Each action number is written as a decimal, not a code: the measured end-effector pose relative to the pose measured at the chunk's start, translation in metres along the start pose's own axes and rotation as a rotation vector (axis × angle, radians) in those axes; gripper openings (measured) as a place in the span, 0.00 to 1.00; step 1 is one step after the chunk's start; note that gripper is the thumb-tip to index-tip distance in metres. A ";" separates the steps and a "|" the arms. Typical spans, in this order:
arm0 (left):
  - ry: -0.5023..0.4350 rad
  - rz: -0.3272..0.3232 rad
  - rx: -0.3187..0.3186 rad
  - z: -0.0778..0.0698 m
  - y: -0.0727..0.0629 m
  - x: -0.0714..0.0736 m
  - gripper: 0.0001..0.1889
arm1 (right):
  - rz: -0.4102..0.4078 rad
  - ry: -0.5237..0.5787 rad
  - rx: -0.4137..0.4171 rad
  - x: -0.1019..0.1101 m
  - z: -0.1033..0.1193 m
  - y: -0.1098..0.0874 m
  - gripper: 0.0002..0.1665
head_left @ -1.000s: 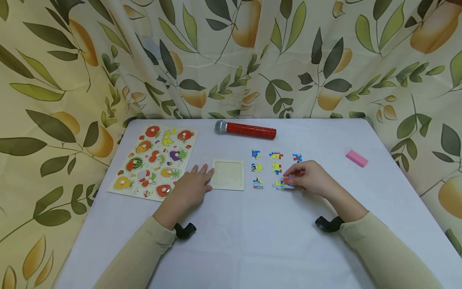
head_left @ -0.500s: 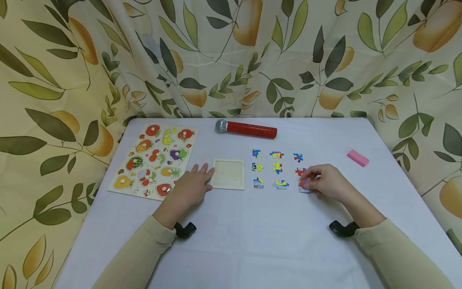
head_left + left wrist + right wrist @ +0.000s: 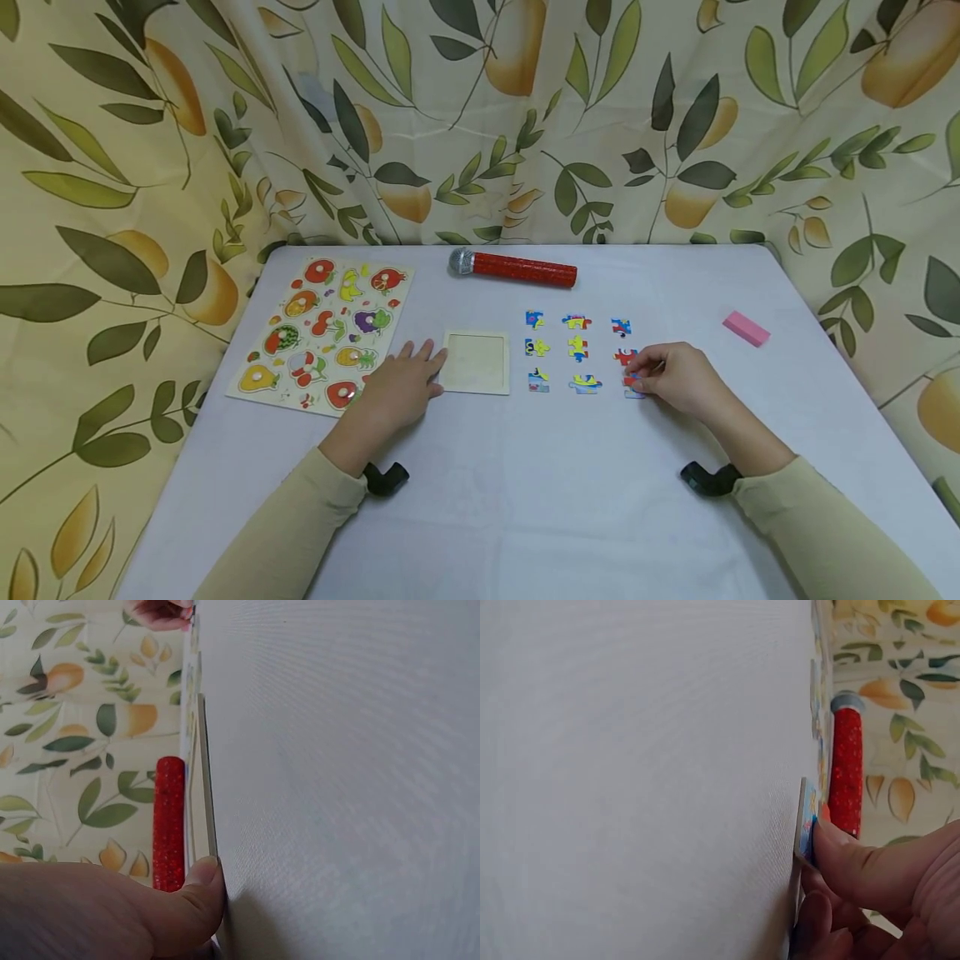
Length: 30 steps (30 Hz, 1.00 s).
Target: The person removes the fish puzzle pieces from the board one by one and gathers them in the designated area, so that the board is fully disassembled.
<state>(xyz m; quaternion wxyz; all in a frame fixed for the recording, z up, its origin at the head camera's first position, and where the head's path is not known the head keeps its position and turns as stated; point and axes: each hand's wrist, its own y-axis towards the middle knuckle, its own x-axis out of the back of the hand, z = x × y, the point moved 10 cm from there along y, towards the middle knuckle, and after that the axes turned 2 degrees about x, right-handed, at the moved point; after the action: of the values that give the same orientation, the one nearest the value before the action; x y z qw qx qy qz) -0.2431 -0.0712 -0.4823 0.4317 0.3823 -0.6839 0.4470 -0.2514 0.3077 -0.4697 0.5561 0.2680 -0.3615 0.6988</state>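
My right hand [image 3: 678,379] pinches a jigsaw piece [image 3: 633,393] between thumb and fingers, at the lower right corner of the spread pieces. In the right wrist view this jigsaw piece [image 3: 807,821] lies at the table surface under my thumb [image 3: 840,844]. Several other jigsaw pieces [image 3: 577,347] in yellow, blue and red lie apart in rows. With fingers spread, my left hand [image 3: 397,387] rests at the left edge of a bare square puzzle tray [image 3: 476,362]. Its thumb [image 3: 201,874] touches the tray's rim in the left wrist view.
A fruit peg board [image 3: 318,333] lies at the left, partly under my left hand. Behind the tray and pieces is a red microphone [image 3: 517,268]. A pink block [image 3: 746,328] sits at the right. A patterned curtain [image 3: 480,125] hangs behind the white table.
My right hand has carried the jigsaw piece rightward, from beside the bottom middle piece to the row's right end. Over the last half second it has barely moved. My left hand has stayed put.
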 end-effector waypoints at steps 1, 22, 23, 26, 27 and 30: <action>0.003 -0.001 0.000 0.000 0.000 0.000 0.34 | -0.001 -0.002 0.000 0.000 0.000 0.000 0.09; 0.031 -0.006 0.011 -0.006 0.003 0.001 0.33 | -0.079 -0.082 -0.013 0.002 0.005 -0.006 0.18; 0.030 -0.004 0.013 -0.008 0.003 0.002 0.33 | -0.086 -0.087 -0.020 0.004 0.005 -0.006 0.19; 0.032 0.000 0.016 -0.014 0.005 0.006 0.34 | -0.109 -0.086 -0.038 0.011 0.008 -0.004 0.22; 0.043 0.000 0.014 -0.015 0.005 0.007 0.34 | -0.118 -0.082 -0.040 0.013 0.009 -0.004 0.23; 0.066 -0.026 0.000 -0.016 0.004 0.016 0.33 | -0.147 -0.089 -0.010 0.022 0.018 -0.001 0.28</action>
<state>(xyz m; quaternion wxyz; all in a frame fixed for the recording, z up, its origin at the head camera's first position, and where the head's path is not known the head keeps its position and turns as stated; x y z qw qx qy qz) -0.2478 -0.0572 -0.4650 0.4598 0.3762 -0.6641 0.4539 -0.2566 0.3058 -0.4414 0.5904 0.3217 -0.3687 0.6418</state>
